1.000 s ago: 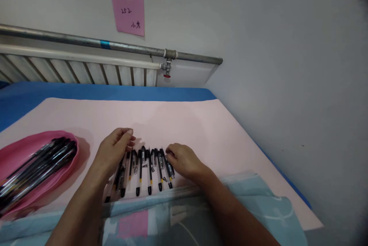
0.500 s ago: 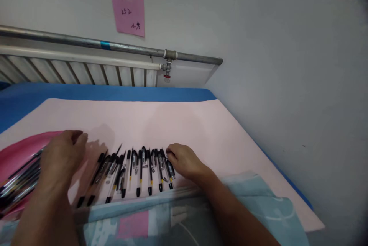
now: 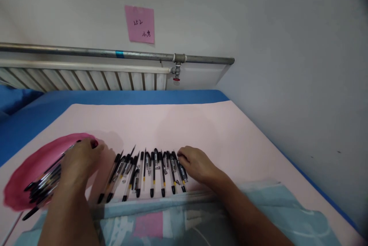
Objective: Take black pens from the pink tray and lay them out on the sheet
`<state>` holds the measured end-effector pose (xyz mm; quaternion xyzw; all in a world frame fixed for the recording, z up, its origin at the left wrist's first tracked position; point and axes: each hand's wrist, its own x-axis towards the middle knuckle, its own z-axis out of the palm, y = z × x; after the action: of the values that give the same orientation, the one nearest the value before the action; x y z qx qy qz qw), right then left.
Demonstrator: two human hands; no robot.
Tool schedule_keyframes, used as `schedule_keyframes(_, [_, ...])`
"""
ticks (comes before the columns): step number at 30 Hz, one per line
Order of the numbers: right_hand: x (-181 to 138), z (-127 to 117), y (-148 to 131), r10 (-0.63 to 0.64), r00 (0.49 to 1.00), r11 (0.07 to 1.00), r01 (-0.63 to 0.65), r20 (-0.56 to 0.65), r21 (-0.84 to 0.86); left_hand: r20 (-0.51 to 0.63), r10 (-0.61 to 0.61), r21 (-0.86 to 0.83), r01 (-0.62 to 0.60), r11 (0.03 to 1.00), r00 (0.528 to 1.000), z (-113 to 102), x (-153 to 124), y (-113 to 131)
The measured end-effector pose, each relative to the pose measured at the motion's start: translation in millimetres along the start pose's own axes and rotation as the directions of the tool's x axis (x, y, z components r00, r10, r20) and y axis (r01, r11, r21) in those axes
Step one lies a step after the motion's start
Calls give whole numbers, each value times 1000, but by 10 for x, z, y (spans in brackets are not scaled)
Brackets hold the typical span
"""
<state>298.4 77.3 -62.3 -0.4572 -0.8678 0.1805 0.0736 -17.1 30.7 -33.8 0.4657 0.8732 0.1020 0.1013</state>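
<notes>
My left hand (image 3: 82,158) is over the right rim of a pink scalloped tray (image 3: 17,177). Its fingers are curled, and a bit of pink rim shows between thumb and fingers. Inside the tray lies a heap of pens (image 3: 46,184), partly covered by that hand and wrist. Between my hands, several black-and-clear pen barrels with refills (image 3: 152,177) lie side by side in a row. Loose black pen caps (image 3: 148,159) and small springs lie among their upper ends. At the row's right end my right hand (image 3: 195,163) rests with fingers curled, fingertips against the last pens. Its palm side is hidden.
A pale pink sheet (image 3: 161,123) covers the surface, with a blue edge (image 3: 149,96) behind. Light blue patterned cloth (image 3: 126,223) lies in front. A radiator (image 3: 109,79) and metal pipe (image 3: 86,51) run along the wall. A pink note (image 3: 140,24) hangs above.
The whole view has swung left, so more of the pink tray shows. My right hand stays beside the pen row. My left hand remains at the tray's right side.
</notes>
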Motion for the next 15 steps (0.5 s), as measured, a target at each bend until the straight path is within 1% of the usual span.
schedule_keyframes(1, [0, 0, -1, 1, 1000, 1000, -1, 2, -2, 24, -3, 82, 1, 997, 1000, -3, -3, 8])
schedule_keyframes(3, [-2, 1, -3, -2, 1000, 1000, 2, -2, -5, 50, -4, 123, -3, 992, 999, -7, -11, 26])
schedule_keyframes(9, [-8, 11, 0, -13, 1000, 1000, 13, -10, -13, 62, -1, 158, -9, 987, 998, -12, -1, 37])
schedule_keyframes(15, [-10, -12, -19, -3, 1000, 1000, 4, 11, -16, 51, 16, 132, -23, 991, 999, -33, -2, 54])
